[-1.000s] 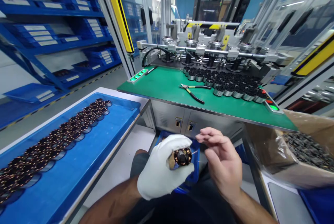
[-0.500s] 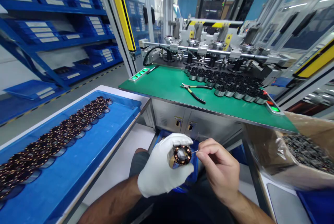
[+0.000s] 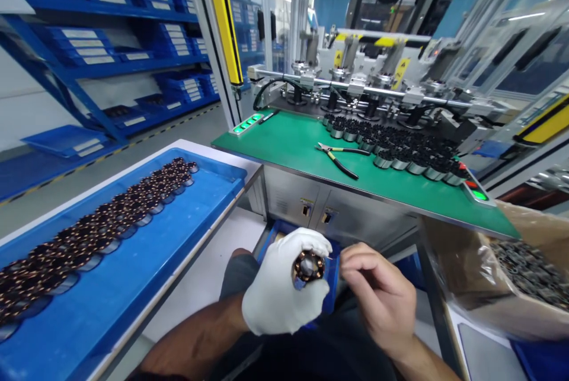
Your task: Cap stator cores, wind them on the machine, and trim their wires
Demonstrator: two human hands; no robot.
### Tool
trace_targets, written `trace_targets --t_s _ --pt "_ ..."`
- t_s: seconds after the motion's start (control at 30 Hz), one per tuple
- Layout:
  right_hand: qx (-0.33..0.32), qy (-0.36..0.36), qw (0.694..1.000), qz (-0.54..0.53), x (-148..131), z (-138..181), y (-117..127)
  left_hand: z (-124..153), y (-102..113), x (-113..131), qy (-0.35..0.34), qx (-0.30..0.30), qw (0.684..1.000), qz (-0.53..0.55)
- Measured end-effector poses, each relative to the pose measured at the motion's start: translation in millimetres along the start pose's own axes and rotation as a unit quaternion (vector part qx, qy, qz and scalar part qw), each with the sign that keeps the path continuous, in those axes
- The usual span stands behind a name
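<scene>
Dozens of copper-wound parts (image 3: 111,221) lie in a long band across the blue tray (image 3: 195,215) at the far left, well apart from the hands. Low in the middle, the gloved left hand (image 3: 275,301) is closed around one coil (image 3: 307,266). The coil's open end is turned up toward the camera, and it is held in the air above a blue bin (image 3: 272,234) under the desk. Just to its right the bare right hand (image 3: 382,304) is drawn narrow, thumb against forefinger, the fingertips (image 3: 347,259) just beside the coil's rim. Whether anything fine is caught between them is too small to tell. I judge the work to be at a fiddly stage of tidying the winding ends on this one coil. The next move calls for a steady hold from the left and a light, exact pinch from the right. Farther back on the green desk (image 3: 288,144) lie pliers (image 3: 340,159) and a cluster of dark rings (image 3: 400,153), untouched. At the right edge a bag-lined box (image 3: 524,286) is cut off, its contents a grey blur.
</scene>
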State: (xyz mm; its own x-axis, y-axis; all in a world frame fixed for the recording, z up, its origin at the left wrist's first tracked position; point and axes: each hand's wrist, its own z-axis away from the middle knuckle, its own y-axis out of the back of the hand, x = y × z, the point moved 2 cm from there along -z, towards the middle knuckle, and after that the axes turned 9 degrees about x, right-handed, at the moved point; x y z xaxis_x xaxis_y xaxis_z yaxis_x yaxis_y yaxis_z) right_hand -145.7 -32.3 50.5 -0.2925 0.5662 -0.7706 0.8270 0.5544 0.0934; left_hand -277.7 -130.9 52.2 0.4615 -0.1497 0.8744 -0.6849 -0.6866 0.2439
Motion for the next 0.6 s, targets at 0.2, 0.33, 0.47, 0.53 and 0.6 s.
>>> trace_targets --t_s 0.2,0.33,0.47,0.53,0.6 --pt "-0.027 -0.001 0.999 0.035 2.9 1.1 2.5 1.6 4.9 -5.4 0.026 -0.020 0.999 -0.006" --pt "-0.001 0.036 0.998 0.049 -6.6 2.7 -1.6 3.6 3.1 -4.5 0.026 -0.031 0.999 0.010" --pt "0.001 0.088 0.996 0.028 -12.6 10.1 -2.6 5.6 2.7 -2.0 0.034 -0.020 0.999 0.017" --pt "-0.022 0.101 0.995 0.006 -10.1 9.9 0.5 5.5 4.1 -0.9 0.039 -0.025 0.999 0.023" --pt "-0.052 0.089 0.995 -0.002 -4.9 3.5 5.5 4.3 5.8 0.0 0.053 -0.052 0.997 0.033"
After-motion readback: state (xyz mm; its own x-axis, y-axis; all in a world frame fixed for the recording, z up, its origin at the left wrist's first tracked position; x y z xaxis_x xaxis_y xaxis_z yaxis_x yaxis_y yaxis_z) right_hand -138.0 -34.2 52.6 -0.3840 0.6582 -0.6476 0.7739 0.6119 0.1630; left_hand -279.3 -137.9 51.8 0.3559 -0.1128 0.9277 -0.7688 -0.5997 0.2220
